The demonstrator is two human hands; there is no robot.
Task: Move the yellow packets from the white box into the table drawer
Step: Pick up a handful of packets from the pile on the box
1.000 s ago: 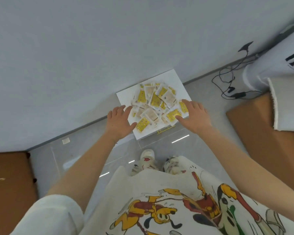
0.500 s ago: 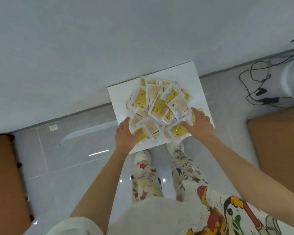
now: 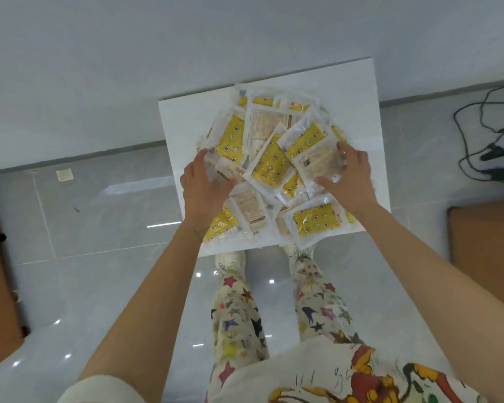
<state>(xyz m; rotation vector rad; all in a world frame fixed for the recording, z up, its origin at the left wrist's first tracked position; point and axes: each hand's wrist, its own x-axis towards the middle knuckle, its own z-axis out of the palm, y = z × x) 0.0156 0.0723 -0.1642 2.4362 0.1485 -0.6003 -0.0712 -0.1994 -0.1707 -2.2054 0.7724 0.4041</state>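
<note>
— Now, what is the white box (image 3: 358, 82) holding?
— A loose heap of yellow packets (image 3: 269, 167) across its middle.
— And the hands?
— The left hand (image 3: 204, 190) grips packets toward the box's left side; the right hand (image 3: 354, 177) curls round packets toward its right.

Our left grip (image 3: 204, 184) and right grip (image 3: 351, 175) leave the near edge of the white box (image 3: 361, 91) and now sit farther in, one on each side of the heap, fingers curled round the yellow packets (image 3: 269, 167). The packets between them bunch closer together than a second ago.
</note>
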